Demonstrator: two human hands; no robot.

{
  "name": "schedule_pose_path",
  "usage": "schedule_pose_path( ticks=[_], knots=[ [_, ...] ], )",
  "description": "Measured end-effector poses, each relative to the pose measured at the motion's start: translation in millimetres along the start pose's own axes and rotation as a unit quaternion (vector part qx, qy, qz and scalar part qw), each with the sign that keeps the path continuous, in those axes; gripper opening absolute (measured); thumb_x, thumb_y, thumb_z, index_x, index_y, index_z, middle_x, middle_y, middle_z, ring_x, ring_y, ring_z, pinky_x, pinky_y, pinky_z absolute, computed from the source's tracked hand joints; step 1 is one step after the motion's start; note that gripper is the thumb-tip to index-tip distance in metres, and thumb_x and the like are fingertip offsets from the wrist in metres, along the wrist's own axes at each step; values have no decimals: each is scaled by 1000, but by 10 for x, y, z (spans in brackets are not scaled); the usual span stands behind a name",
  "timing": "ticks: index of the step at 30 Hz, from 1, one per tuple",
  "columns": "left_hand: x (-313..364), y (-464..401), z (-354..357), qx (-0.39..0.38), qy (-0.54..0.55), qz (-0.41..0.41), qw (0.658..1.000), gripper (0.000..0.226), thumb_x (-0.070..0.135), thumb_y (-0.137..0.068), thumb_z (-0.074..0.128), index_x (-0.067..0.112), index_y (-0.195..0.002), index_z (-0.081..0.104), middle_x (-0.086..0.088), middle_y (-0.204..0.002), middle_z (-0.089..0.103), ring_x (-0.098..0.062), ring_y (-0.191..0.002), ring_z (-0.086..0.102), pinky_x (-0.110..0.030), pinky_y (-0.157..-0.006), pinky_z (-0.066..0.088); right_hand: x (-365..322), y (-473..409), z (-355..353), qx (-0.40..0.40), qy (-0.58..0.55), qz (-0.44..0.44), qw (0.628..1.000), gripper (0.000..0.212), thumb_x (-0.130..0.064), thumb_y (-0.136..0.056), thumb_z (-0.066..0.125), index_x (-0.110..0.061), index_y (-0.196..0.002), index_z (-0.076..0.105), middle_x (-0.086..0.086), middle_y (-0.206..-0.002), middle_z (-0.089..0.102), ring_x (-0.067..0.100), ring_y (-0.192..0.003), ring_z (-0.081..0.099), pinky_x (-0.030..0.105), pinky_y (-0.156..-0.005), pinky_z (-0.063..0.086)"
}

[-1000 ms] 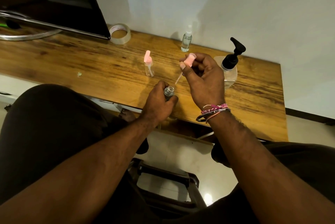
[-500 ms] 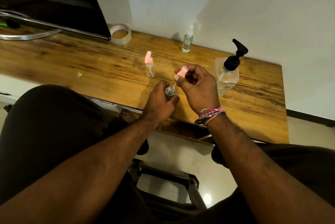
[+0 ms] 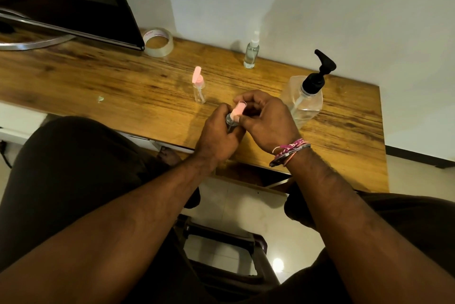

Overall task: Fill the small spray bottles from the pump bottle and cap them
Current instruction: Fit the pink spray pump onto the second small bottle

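Observation:
My left hand [image 3: 218, 135] grips a small clear spray bottle [image 3: 231, 120] near the front edge of the wooden table [image 3: 110, 87]; most of the bottle is hidden in my fist. My right hand [image 3: 267, 120] pinches the pink spray cap [image 3: 238, 109], which sits on the bottle's neck. A second small bottle with a pink cap [image 3: 199, 88] stands upright to the left. A third, with a white sprayer [image 3: 251, 51], stands by the wall. The large clear pump bottle with a black pump [image 3: 306, 93] stands just right of my right hand.
A roll of clear tape [image 3: 158, 41] lies at the back beside a dark monitor [image 3: 73, 0] on a metal stand. A small scrap [image 3: 100, 99] lies on the left of the table. A dark stool [image 3: 221, 249] is below, between my legs.
My right hand lowered the pink cap with its dip tube from above the table down into the bottle in my left hand. The cap now sits on the neck.

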State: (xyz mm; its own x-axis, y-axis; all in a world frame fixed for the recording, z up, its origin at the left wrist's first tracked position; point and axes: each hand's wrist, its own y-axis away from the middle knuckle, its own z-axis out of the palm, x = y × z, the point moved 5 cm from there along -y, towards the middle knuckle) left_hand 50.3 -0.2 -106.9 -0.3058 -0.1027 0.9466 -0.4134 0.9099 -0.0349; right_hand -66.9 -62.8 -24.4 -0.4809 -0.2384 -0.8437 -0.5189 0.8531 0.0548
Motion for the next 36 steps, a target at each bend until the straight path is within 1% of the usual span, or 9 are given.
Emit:
schedule_pose_path(
  ticks=[7, 12, 14, 17, 20, 23, 27, 32, 36],
  knots=[
    [82, -4, 40, -3, 39, 43, 998, 30, 21, -88, 68, 4, -112, 61, -4, -91, 70, -16, -79, 68, -29, -61, 52, -126, 28, -115, -4, 92, -28, 995, 24, -19, -86, 85, -25, -106, 75, -16, -94, 71, -3, -90, 68, 3, -71, 49],
    [123, -9, 58, -11, 68, 58, 996, 17, 16, -91, 66, 7, -103, 58, -3, -86, 67, -15, -75, 65, -30, -59, 52, -175, 33, -82, 26, 131, -47, 990, 25, -29, -83, 87, -18, -103, 79, -3, -101, 72, 12, -92, 67, 26, -78, 56],
    [121, -15, 68, -15, 70, 58, 996, 15, 16, -91, 67, 10, -100, 56, 0, -82, 65, -12, -74, 64, -34, -57, 52, -151, 33, -77, 45, 138, -34, 989, 29, -39, -81, 88, -17, -97, 78, -2, -96, 70, 14, -87, 66, 27, -73, 55],
    [83, -17, 74, -20, 68, 53, 996, 20, 19, -93, 68, 7, -104, 56, -8, -87, 68, -26, -80, 70, -48, -61, 58, -121, 38, -53, 46, 132, -24, 990, 37, -50, -78, 88, -18, -91, 72, -4, -88, 68, 13, -82, 64, 26, -66, 52],
    [75, -36, 63, -11, 82, 48, 995, 23, 13, -93, 69, 5, -111, 59, -11, -94, 71, -32, -87, 70, -56, -68, 58, -177, 47, -61, 26, 134, -34, 990, 44, -47, -77, 88, -20, -108, 73, -5, -98, 70, 13, -90, 65, 27, -75, 54],
    [144, -42, 35, 1, 83, 65, 994, 28, 14, -92, 68, 3, -117, 61, -9, -98, 72, -26, -90, 71, -49, -74, 59, -201, 45, -98, -11, 129, -42, 991, 49, -34, -83, 85, -22, -129, 71, -5, -116, 71, 11, -104, 65, 19, -84, 49],
    [110, -41, 30, 0, 69, 54, 996, 26, 17, -89, 67, 2, -110, 59, -12, -87, 68, -18, -75, 64, -45, -64, 53, -163, 38, -112, -15, 152, -51, 987, 26, -34, -90, 80, -24, -113, 79, -7, -108, 71, 8, -95, 63, 2, -70, 36],
    [132, -51, 28, 3, 79, 43, 996, 34, 33, -92, 63, 4, -108, 58, -12, -84, 65, -16, -74, 61, -48, -61, 52, -144, 19, -83, 40, 137, -33, 989, 36, -51, -77, 88, -22, -92, 75, -11, -90, 68, 3, -79, 63, 9, -60, 39],
    [162, -80, 23, 0, 86, 49, 995, 37, 35, -93, 64, 3, -112, 59, -8, -85, 66, -29, -76, 64, -52, -62, 55, -169, 1, -102, 12, 118, -35, 992, 46, -51, -81, 84, -23, -116, 72, -10, -104, 69, 5, -86, 66, 20, -71, 52]
  ],
)
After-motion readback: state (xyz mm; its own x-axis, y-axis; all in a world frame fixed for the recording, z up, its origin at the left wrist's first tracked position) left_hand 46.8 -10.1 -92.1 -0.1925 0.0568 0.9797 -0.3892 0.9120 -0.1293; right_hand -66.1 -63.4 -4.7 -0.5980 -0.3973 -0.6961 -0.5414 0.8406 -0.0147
